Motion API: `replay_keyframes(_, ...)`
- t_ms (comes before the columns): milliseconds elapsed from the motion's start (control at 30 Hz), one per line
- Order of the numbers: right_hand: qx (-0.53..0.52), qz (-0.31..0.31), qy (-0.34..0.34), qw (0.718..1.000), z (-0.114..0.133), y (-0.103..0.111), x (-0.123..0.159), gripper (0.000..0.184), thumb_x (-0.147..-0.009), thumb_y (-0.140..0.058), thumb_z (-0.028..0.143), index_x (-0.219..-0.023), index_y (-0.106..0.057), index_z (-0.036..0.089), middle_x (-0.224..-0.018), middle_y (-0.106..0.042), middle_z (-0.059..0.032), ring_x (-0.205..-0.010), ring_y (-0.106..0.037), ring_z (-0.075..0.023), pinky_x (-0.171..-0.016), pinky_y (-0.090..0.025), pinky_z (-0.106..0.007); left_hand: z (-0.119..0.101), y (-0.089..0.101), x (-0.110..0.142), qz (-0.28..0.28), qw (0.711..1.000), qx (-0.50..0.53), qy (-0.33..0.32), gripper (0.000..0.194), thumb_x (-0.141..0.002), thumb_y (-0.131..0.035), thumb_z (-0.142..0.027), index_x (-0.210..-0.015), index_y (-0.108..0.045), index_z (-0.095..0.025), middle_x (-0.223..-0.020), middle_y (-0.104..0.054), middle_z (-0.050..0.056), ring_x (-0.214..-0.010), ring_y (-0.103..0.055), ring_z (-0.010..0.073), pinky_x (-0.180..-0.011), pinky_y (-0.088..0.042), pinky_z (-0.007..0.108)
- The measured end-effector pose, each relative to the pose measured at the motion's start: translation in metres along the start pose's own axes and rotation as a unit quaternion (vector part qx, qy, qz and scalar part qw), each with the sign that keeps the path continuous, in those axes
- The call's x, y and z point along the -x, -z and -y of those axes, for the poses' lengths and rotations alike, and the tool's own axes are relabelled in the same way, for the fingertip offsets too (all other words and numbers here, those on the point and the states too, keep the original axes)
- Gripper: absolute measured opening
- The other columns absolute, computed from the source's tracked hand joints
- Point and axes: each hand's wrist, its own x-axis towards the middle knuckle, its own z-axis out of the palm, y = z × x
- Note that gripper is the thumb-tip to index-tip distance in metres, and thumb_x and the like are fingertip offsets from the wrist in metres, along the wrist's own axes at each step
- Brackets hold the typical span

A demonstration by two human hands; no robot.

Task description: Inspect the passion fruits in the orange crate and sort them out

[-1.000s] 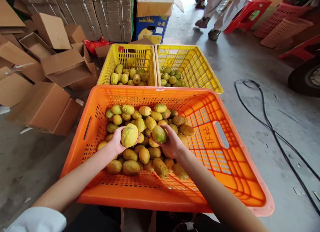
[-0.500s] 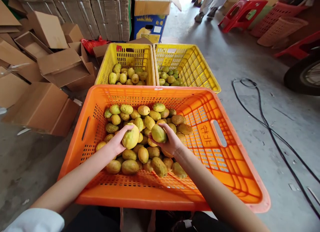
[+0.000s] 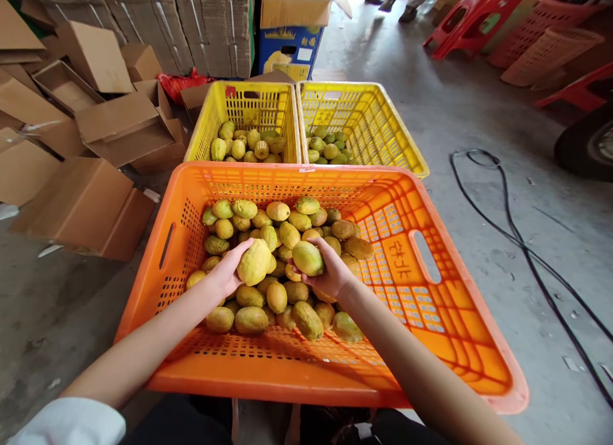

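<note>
My left hand (image 3: 228,269) is closed round a lumpy yellow oval fruit (image 3: 254,262). In my right hand (image 3: 330,266) is a smoother, pale green oval fruit (image 3: 308,258), gripped between thumb and fingers. Both hands are over the big orange crate (image 3: 268,382), above a pile of yellow, green and brownish oval fruits (image 3: 276,297). The pile lies mostly in the crate's left and middle part. The held fruits are apart from each other. Some fingertips are hidden behind the fruits.
Behind stand two yellow crates (image 3: 196,135) with more fruit in them. Cardboard boxes (image 3: 71,202) lie scattered at left, below stacked flattened cardboard (image 3: 211,30). A black cable (image 3: 520,241) runs along the floor at right. Red stools (image 3: 472,23) and a person's legs (image 3: 414,1) are farther back.
The view has shifted slightly, moving the scene a little right. Both hands keep their fruits, which seem slightly turned. The person's legs at the back have moved farther away.
</note>
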Motion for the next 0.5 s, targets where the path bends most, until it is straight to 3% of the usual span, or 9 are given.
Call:
replay_keyframes(167, 0.026, 0.024, 0.034, 0.999, -0.0028, 0.002, -0.0012, 0.026, -0.103, -0.057, 0.042, -0.098, -0.066, 0.019, -0.072, -0.072, -0.0083, -0.057, -0.068, -0.0192, -0.036, -0.048, -0.021, 0.0033, 0.0031, -0.0036, 0.023, 0.999, 0.005, 0.044, 0.03, -0.102, -0.064, -0.031, -0.125, -0.07, -0.013, -0.093, -0.08, 0.013, -0.072, -0.079, 0.0244, -0.063, -0.065, 0.032)
replay_keyframes(333, 0.04, 0.036, 0.094, 0.994, -0.0069, 0.0037, -0.0029, 0.012, -0.094, -0.076, 0.03, -0.094, -0.068, 0.021, -0.076, -0.073, -0.0031, -0.06, -0.071, -0.0169, -0.043, -0.055, -0.02, -0.0016, 0.0019, -0.0019, 0.021, 0.993, -0.061, 0.095, 0.032, -0.102, -0.064, -0.043, -0.104, -0.07, -0.011, -0.075, -0.075, 0.013, -0.055, -0.071, 0.0221, -0.051, -0.061, 0.03)
replay_keyframes(500, 0.087, 0.053, 0.101, 0.99, -0.0078, 0.0066, -0.0028, 0.011, -0.09, -0.079, 0.022, -0.091, -0.069, 0.02, -0.083, -0.074, -0.002, -0.067, -0.073, -0.0164, -0.049, -0.059, -0.021, 0.0016, 0.0007, 0.0032, 0.049, 0.996, -0.044, 0.056, 0.003, -0.095, -0.073, -0.019, -0.097, -0.073, -0.018, -0.08, -0.078, 0.008, -0.059, -0.072, 0.0202, -0.054, -0.061, 0.028)
